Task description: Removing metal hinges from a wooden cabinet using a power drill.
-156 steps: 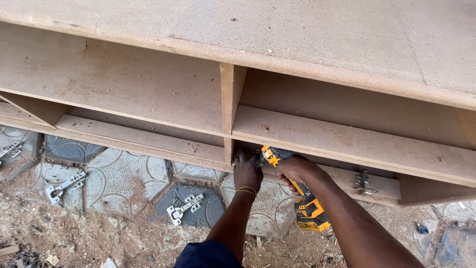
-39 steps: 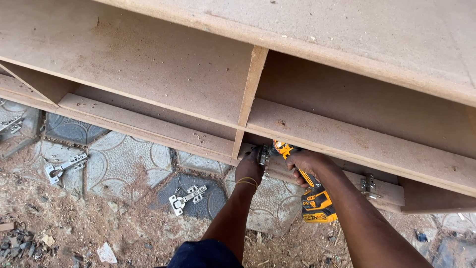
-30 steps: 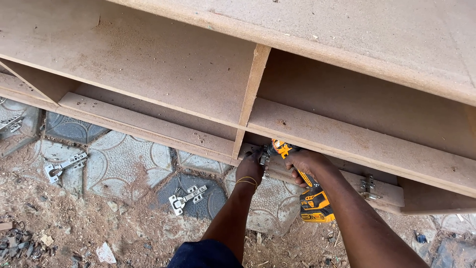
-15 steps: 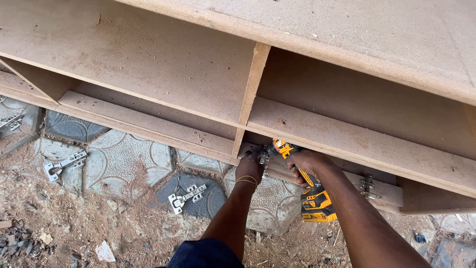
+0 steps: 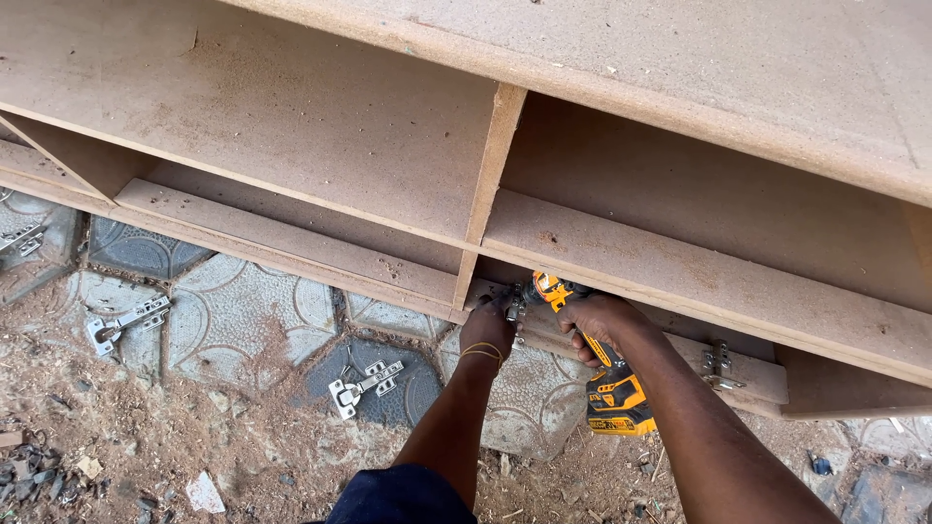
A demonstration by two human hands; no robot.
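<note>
Little has shifted since a moment ago: our right hand (image 5: 594, 320) still grips the yellow drill (image 5: 592, 364), and our left hand (image 5: 488, 328) pinches a hinge (image 5: 513, 303) against the cabinet (image 5: 388, 194). If the bit slips, we think it could nick those fingers.

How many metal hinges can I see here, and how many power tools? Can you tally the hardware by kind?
Loose hinges on the ground: 3, at and
Hinges on the cabinet: 2, one at the left hand, one further right
Drills: 1, yellow and black, in the right hand
Total: 6
</note>
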